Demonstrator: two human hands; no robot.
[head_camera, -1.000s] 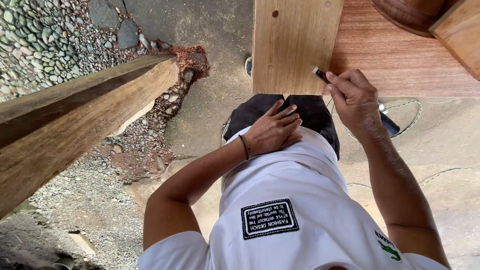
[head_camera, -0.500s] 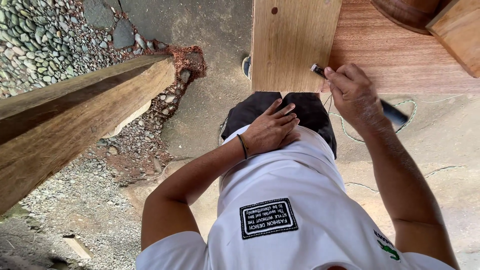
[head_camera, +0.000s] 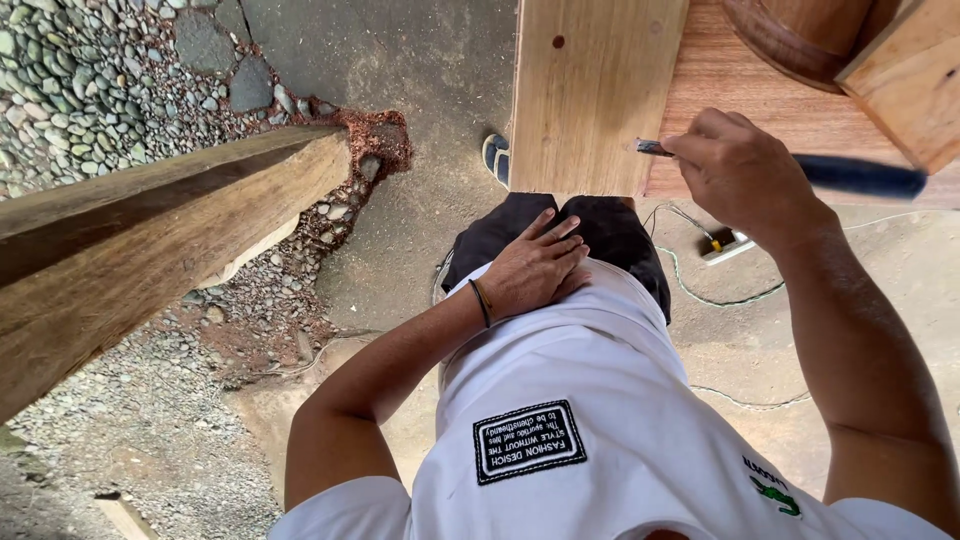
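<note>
Since before, right hand (head_camera: 745, 175) has drawn its tool (head_camera: 850, 175) rightward along the board (head_camera: 595, 95). Its grip is clamped on that tool. Left hand (head_camera: 535, 265) rests flat, fingers apart, on the shirt (head_camera: 600, 400).

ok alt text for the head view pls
Seen from above, a person's right hand holds a blue-handled tool with its tip against a pale wooden board, while the left hand rests flat on their white shirt. A heavy timber beam lies alongside, over gravel.

Wooden beam (head_camera: 150, 250) lies left, on the gravel (head_camera: 90, 60). Plank (head_camera: 595, 95) stands ahead, beside a wider board (head_camera: 740, 120) to its right. Power strip (head_camera: 728, 245) lies below the board's near edge.
</note>
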